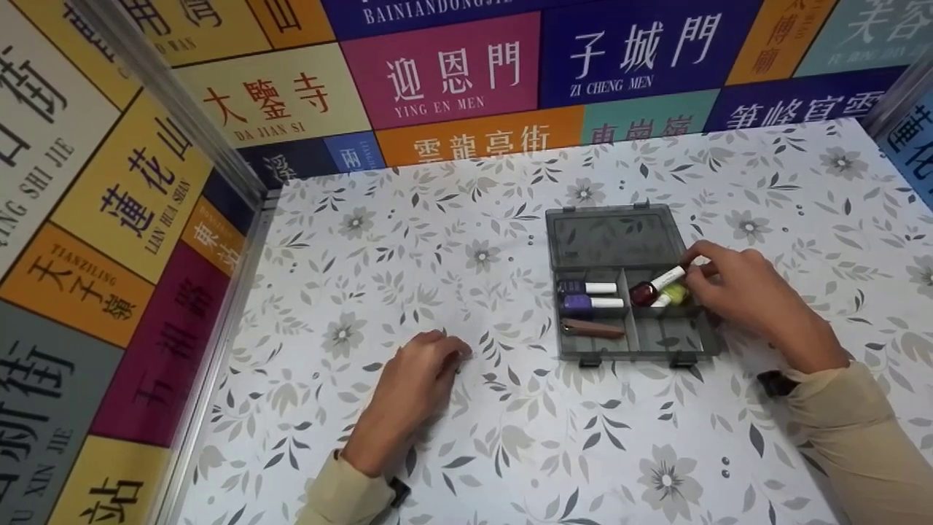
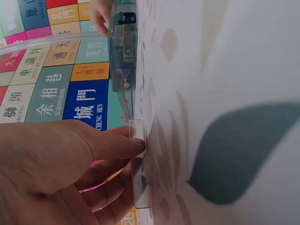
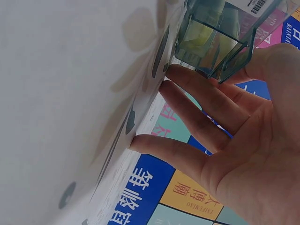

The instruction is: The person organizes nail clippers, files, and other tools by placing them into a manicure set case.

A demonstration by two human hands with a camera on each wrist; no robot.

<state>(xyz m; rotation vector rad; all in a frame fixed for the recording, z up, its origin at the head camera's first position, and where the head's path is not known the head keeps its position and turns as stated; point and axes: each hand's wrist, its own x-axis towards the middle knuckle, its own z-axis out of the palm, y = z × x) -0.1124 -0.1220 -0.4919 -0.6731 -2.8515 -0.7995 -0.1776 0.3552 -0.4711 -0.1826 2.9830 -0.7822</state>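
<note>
My right hand is at the right side of a smoky grey divided box. Its thumb and index finger pinch the white-capped end of a dark red nail polish bottle, which tilts over a yellow-green nail polish bottle in the back right compartment. In the right wrist view, the other fingers spread beside the box, tips at the tabletop. My left hand is low over the table, left of the box. Its thumb and fingers pinch a clear, flat rectangular piece, hidden in the head view.
The box's lid lies back, away from me. Dark navy and purple nail polish bottles share the back left compartment. A brownish nail clipper lies in front of them. Lettered panels border the flower-patterned tabletop.
</note>
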